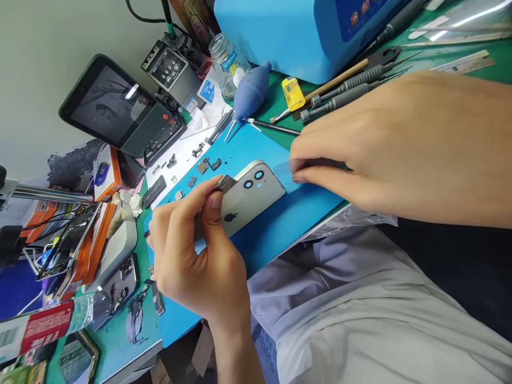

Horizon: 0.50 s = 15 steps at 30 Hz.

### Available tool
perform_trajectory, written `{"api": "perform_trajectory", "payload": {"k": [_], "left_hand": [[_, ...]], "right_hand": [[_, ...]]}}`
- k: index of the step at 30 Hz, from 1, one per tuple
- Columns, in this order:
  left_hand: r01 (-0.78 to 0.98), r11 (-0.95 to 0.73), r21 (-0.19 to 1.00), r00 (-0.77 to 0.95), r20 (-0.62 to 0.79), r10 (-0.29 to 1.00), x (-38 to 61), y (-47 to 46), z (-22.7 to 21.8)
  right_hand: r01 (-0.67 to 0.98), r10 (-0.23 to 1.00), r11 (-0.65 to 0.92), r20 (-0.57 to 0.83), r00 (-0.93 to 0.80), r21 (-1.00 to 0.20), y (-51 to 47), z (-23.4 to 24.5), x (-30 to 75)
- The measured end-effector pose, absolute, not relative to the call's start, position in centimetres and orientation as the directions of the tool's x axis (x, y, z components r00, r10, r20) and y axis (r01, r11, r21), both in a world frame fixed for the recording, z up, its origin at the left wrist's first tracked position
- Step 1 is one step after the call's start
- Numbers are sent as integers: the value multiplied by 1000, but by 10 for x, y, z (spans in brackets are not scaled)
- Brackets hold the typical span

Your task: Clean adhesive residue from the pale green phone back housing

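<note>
A white phone (260, 200) with two camera rings lies back up on the blue mat (256, 245). My left hand (196, 240) is closed at its lower end, thumb and forefinger pinching a small dark grey flat piece (226, 183) at the phone's edge. The palm hides that end, and I cannot tell whether the other fingers grip the phone. By the camera end, my right hand (352, 144) is closed, with a thin clear film (283, 172) pinched between thumb and fingers. The film reaches to the phone's edge.
Small phone parts (203, 166) lie across the mat and white paper. Behind stand a blue air blower (252, 90), a glass jar (224, 61) and a blue machine (272, 32). Screwdrivers (344, 98) lie near my right hand. At left are another phone (118, 288) and a bottle (48, 325).
</note>
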<state>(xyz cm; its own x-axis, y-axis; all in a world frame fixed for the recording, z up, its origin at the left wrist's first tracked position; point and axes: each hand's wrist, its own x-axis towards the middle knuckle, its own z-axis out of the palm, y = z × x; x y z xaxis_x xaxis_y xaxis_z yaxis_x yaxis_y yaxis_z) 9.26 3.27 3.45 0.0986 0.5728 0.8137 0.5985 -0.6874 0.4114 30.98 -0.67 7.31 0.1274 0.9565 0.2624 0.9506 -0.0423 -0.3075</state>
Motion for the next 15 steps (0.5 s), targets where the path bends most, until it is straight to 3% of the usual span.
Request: {"api": "perform_trajectory", "payload": {"k": [2,3,8,15], "left_hand": [[594,-689,416,110,806,582,91,36,35],[594,-688,417,117,801,588,90,38,36],[580,-696,424,194,757,623,86,42,39],[599,-662,451,203,714,670,86,41,43]], "right_hand": [[999,982,1,191,9,-51,-5,79,308],[999,984,8,179,-1,-39,-5,80,308],[971,992,27,128,4,-239,-4,72,318],[952,921,129,389,-12,-276,-10,62,348]]}}
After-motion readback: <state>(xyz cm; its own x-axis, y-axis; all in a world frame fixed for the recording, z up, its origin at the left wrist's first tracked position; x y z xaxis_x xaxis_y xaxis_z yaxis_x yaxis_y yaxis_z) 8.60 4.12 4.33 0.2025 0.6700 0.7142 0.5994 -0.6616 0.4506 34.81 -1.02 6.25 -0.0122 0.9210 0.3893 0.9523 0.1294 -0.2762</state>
